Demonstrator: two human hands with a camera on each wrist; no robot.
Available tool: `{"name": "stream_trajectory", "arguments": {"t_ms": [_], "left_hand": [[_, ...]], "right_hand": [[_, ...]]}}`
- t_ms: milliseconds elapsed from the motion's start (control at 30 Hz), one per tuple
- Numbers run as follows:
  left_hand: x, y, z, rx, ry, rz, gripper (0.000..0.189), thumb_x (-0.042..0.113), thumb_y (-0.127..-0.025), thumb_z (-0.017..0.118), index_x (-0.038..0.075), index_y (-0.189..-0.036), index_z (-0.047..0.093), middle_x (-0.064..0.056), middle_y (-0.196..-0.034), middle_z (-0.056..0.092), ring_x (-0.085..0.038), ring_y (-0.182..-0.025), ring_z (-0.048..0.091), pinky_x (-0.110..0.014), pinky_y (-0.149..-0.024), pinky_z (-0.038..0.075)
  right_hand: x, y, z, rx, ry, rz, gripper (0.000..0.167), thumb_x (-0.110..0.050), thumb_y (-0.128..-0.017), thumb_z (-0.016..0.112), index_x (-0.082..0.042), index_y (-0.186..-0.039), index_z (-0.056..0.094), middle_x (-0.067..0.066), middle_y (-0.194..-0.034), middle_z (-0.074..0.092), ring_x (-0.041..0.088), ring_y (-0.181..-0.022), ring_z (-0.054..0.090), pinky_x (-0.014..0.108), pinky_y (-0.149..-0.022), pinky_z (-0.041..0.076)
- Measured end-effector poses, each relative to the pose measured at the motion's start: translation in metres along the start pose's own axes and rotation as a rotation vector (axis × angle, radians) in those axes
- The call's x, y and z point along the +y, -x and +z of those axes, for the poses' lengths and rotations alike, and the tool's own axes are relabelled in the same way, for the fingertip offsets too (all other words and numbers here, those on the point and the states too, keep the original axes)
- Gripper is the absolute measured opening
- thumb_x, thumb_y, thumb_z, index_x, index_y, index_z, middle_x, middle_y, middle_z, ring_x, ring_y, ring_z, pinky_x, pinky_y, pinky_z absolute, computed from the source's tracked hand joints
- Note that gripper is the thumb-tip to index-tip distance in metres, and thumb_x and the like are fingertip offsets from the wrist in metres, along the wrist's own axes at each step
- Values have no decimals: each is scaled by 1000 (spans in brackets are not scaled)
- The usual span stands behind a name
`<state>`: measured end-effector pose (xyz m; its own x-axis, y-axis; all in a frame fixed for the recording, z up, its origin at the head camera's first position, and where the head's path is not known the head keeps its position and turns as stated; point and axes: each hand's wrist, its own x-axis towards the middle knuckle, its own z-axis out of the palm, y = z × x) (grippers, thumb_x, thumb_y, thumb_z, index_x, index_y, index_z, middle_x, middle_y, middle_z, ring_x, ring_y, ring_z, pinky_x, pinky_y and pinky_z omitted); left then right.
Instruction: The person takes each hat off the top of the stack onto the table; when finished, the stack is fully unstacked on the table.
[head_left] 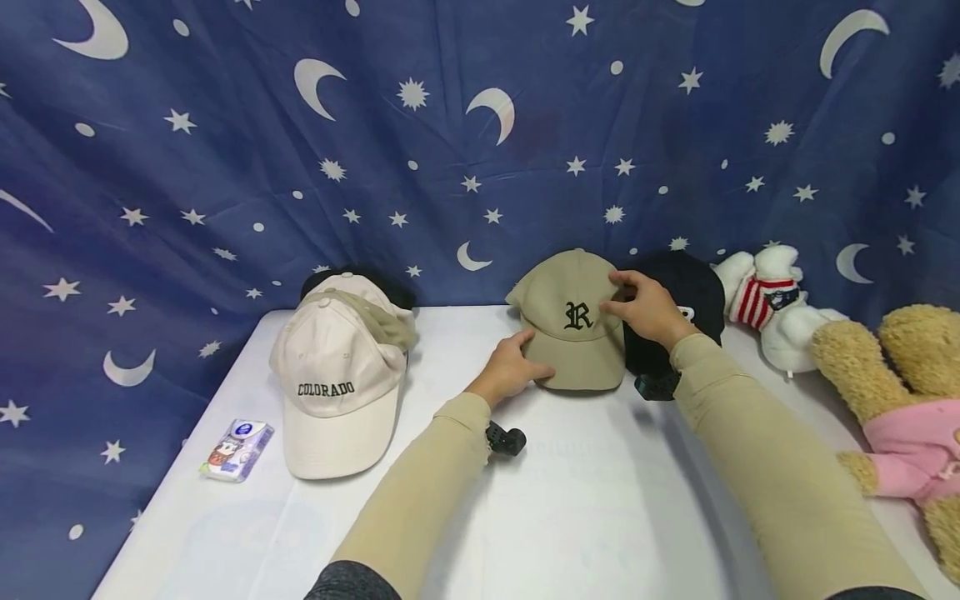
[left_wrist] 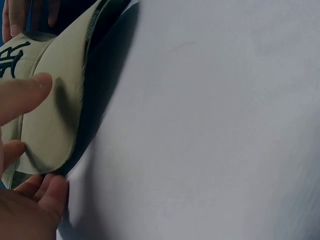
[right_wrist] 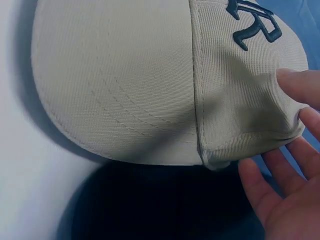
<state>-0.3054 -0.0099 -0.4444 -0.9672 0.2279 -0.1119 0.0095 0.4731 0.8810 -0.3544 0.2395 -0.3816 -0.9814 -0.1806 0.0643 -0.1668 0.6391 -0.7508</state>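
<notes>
A khaki baseball cap point(head_left: 566, 287) with a dark embroidered R stands at the back of the table, its brim towards me. My left hand point(head_left: 510, 367) is at the brim's left side. In the left wrist view its thumb point(left_wrist: 37, 90) is spread over the brim, casting a shadow, and other fingers lie by the edge. My right hand point(head_left: 651, 310) holds the crown's right side, thumb in front and fingers along the lower edge in the right wrist view. A black cap point(head_left: 678, 279) sits just right of it, partly hidden by that hand.
Several stacked caps stand at left, a cream COLORADO cap point(head_left: 322, 417) in front. Beside them lies a small tissue pack point(head_left: 238, 450). A white plush toy point(head_left: 787, 329) and a teddy bear point(head_left: 918, 450) in pink line the right side. A blue starry curtain point(head_left: 450, 167) hangs behind.
</notes>
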Motion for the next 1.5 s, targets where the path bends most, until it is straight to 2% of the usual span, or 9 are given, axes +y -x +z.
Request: {"name": "stream_trajectory", "arguments": {"t_ms": [200,567,967,1267,1500], "left_hand": [[-2,-2,-5,19,0,3,79,17,-85,78,0,-152,38,-17,-154,39,-29,-143,35,-36,-116,27],[-4,-3,-5,37,38,-12,79,14,-87,76,2,-154,35,-16,-157,35,-29,-146,29,-36,-118,22],[-3,3,-8,41,-3,-10,79,21,-88,76,5,-154,36,-13,-157,36,-29,-146,29,-38,-117,25],[-6,15,-17,59,8,1,78,23,-88,77,10,-154,38,-17,-156,35,-34,-141,37,-44,-113,33],[-2,31,-27,53,-54,36,76,24,-88,76,11,-154,39,-18,-153,39,-34,-137,41,-46,-110,37]], "right_hand": [[-7,-5,6,-13,14,13,65,-18,-95,68,1,-150,39,23,-150,41,40,-136,37,56,-109,34],[-2,-9,12,-41,-11,48,70,-20,-96,67,-1,-154,34,23,-153,37,40,-138,36,55,-108,36],[-2,-4,10,-21,2,44,71,-20,-96,67,0,-154,32,25,-153,35,40,-141,34,55,-110,34],[-8,12,9,-15,10,24,71,-21,-96,67,-3,-155,31,25,-153,35,41,-140,34,58,-107,36],[-15,25,15,-6,-9,-63,69,-18,-95,68,-3,-154,34,20,-156,33,39,-140,35,57,-106,38]]}}
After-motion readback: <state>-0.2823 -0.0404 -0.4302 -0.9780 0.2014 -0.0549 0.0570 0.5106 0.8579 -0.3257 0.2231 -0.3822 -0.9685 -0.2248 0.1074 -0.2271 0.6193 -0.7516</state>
